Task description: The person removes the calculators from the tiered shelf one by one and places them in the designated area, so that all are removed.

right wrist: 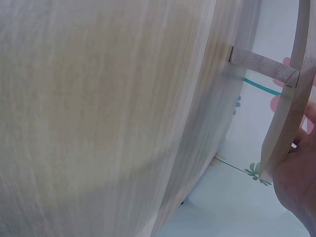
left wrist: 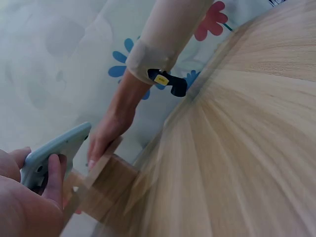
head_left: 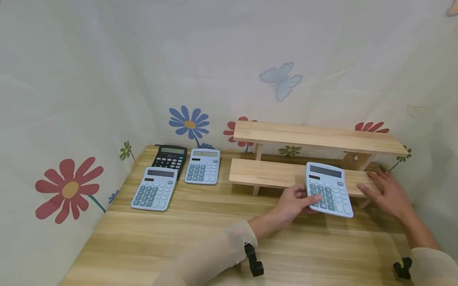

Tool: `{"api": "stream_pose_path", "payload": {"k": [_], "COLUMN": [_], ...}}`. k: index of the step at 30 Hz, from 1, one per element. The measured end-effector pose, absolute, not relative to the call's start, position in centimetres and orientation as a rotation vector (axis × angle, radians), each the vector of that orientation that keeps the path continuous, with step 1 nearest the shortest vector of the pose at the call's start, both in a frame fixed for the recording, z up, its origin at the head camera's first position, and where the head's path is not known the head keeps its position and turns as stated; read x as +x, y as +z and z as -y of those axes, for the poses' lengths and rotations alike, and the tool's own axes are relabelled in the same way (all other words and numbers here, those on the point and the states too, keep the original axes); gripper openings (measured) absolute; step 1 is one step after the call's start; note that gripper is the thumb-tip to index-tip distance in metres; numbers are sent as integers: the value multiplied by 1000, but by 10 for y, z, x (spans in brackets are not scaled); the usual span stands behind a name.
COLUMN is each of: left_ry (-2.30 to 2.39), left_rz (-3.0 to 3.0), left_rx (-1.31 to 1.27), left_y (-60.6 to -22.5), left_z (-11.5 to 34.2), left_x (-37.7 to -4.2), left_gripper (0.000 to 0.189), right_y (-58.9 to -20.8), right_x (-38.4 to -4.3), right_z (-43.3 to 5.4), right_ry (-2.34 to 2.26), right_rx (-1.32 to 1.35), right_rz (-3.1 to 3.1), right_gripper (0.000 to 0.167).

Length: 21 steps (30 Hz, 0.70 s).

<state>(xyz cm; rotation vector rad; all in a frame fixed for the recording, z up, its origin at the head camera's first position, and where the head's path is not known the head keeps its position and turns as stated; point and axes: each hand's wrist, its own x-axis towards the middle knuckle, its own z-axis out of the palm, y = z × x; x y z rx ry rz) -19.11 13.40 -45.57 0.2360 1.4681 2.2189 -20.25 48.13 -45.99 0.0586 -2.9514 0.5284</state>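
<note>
My left hand (head_left: 291,204) grips a light-blue calculator (head_left: 330,192) by its lower left side. The thumb lies over the keys, and fingers show against the calculator's back (left wrist: 61,145) in the left wrist view. The calculator is tilted in front of the lower board of a two-tier wooden shelf (head_left: 266,172), its keys and dark display facing up. At the right end of that lower board, my right hand (head_left: 390,196) rests on the wood with fingers spread. The right wrist view catches only part of the right hand (right wrist: 296,173) beside the board's end.
At the table's left back stand a black calculator (head_left: 169,159) and two light-blue ones, the front light-blue calculator (head_left: 154,190) overlapping the black one. The other light-blue calculator (head_left: 202,167) lies beside them. The shelf's upper board (head_left: 315,135) runs close to the flowered curtain (head_left: 222,59).
</note>
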Motion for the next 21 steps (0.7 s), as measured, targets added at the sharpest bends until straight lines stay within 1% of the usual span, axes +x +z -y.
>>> {"api": "stream_pose_path", "payload": {"k": [5,9,14,21], "left_ry": [2142,2109,2093,2050], "left_rz": [-1524,-1541,-1651,-1817], "left_rx": [406,469,507,481], "left_y": [-443,-433,-423,-413], "left_z": [-99,-63,-21,36], "left_x": [-198,-203,-205,-211], "left_gripper": [26,30,40,54], "right_y": [-457,-456,-457,-456], "right_x": [-201,-202,-202,-201], "right_z": [-482,-483,-487,-484], "right_ry": [513,520,538,535], "right_rx": [52,82,101,82], "right_rz": [2960,2950,2936,2953], "right_gripper": [85,83,80,82]}}
